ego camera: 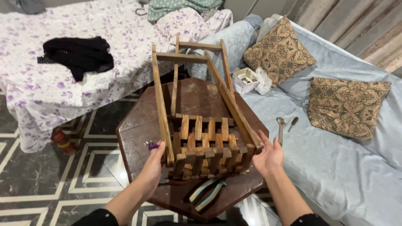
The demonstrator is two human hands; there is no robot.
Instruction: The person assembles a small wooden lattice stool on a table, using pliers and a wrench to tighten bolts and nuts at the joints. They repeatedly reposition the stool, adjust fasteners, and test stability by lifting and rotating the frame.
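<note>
Fingers (pixel 155 151) of the left hand (pixel 151 167) curl around one side rail of the slatted wooden stool (pixel 201 125), gripping it; the right hand (pixel 269 157) presses open-palmed against the opposite rail, steadying it. The stool lies tipped on the dark octagonal table (pixel 138 129), rough legs pointing away. Pliers (pixel 207 193) with pale rubbery handles lie just below the stool.

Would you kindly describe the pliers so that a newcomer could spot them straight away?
Start at the dark hexagonal wooden table in the middle of the room. On its near edge, just below the slatted wooden frame held between the left hand and right hand, lie the pliers, the only tool with pale green handles.
</note>
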